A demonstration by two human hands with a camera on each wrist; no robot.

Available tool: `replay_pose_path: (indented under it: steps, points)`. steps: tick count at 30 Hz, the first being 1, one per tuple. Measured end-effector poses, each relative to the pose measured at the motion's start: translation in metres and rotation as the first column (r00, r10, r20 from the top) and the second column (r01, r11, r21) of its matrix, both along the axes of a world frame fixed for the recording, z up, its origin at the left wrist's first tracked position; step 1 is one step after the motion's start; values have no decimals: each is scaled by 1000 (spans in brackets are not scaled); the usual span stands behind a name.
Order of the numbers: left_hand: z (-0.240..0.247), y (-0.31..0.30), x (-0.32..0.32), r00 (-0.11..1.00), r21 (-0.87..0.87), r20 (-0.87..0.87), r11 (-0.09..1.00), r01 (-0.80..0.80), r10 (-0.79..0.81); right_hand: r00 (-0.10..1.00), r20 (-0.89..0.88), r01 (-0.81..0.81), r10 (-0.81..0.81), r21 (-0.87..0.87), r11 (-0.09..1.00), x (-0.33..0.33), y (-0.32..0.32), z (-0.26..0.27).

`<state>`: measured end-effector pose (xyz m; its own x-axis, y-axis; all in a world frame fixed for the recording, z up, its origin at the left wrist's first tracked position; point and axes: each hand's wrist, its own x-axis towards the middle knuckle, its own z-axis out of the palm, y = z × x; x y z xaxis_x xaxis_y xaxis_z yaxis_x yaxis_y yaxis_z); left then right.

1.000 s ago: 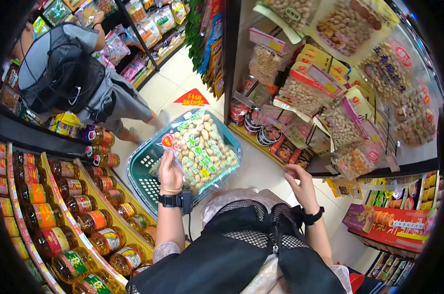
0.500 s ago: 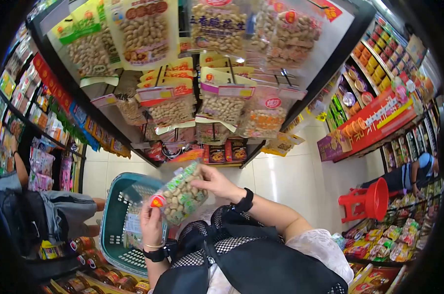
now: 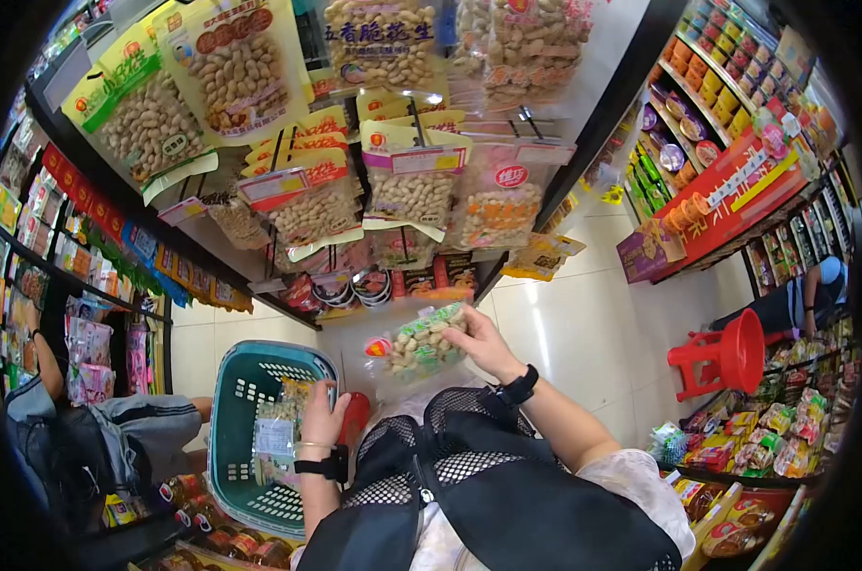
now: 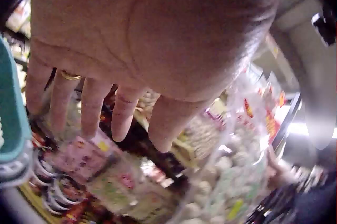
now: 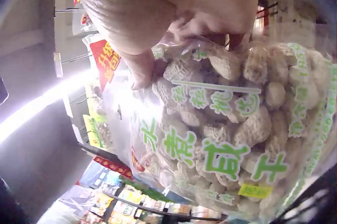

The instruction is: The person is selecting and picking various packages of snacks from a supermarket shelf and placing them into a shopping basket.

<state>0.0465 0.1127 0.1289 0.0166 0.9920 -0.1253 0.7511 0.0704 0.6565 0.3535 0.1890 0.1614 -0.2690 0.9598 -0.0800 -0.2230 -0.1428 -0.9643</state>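
My right hand [image 3: 488, 347] grips one side of a clear bag of peanuts [image 3: 414, 344] with green lettering, held in front of my body. The right wrist view shows the thumb lying on the plastic of the bag [image 5: 221, 129], the other fingers partly hidden behind it. My left hand [image 3: 324, 419] is off the bag, beside the right rim of a teal shopping basket [image 3: 223, 400]. In the left wrist view its fingers [image 4: 90, 111] are extended and hold nothing. Inside the basket lie packaged goods [image 3: 277, 433].
A rack of hanging peanut bags [image 3: 412, 181] stands straight ahead. To the right are a red stool [image 3: 721, 357], a red promotional display [image 3: 726, 214] and a person [image 3: 821, 285]. Another person [image 3: 145, 428] crouches at left. Bottles [image 3: 202, 514] line a low shelf at lower left.
The bag went from my left hand, over the basket, to both hands, then to my right hand alone, moving right. My left hand let go and moved back toward the basket. The view turned right.
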Motion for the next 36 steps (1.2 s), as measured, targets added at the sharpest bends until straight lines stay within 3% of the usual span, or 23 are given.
replay_pose_path:
  steps: [1, 2, 3, 5, 9, 11, 17, 20, 23, 28, 32, 33, 36]
  points:
    - [-14, -4, -8, 1000, -3, -3, 1000, -4, 4, 999, 39, -15, 15, 5, 1000, 5, -1, -5]
    - [-34, -14, -14, 986, -75, -160, 995, -65, 52, 988, 156, 1, -6, 36, 999, 11, -3, -9]
    - [-54, -23, -21, 945, -138, -317, 981, -135, 86, 988, 157, -11, 7, 29, 1000, 18, -5, -18]
    - [-80, -39, -36, 952, -246, -290, 954, -173, 98, 880, 474, -5, -30, 72, 997, 31, -9, -39]
    - [-109, -71, -46, 955, -302, -254, 925, -231, 155, 807, 579, 89, -115, 73, 993, 54, -17, -73]
    - [-118, -79, -48, 956, -326, -162, 901, -287, 246, 804, 586, 101, -100, 31, 994, 60, -19, -87]
    - [-132, -97, -51, 928, -280, -177, 887, -368, 329, 830, 558, 79, -1, -114, 990, 39, -17, -69]
    - [-130, -101, -54, 917, -261, -217, 885, -384, 334, 839, 542, 35, -36, 13, 999, 38, -10, -80]
    - [-111, -97, -50, 897, -266, -273, 869, -418, 349, 867, 498, 23, -9, -21, 1000, 25, 6, -32]
    - [-110, -93, -52, 902, -269, -269, 873, -407, 337, 936, 317, 120, -155, 127, 985, 12, 20, 58]
    - [-121, -95, -65, 935, -328, -173, 877, -350, 309, 953, 211, 163, -219, 253, 954, 17, 23, 85]
    - [-127, -97, -68, 949, -273, -147, 911, -310, 279, 948, 201, 184, -246, 282, 941, 15, 22, 89]
    - [-117, -97, -65, 937, -317, -254, 895, -314, 238, 951, 154, 211, -267, 309, 927, 2, 9, 111]
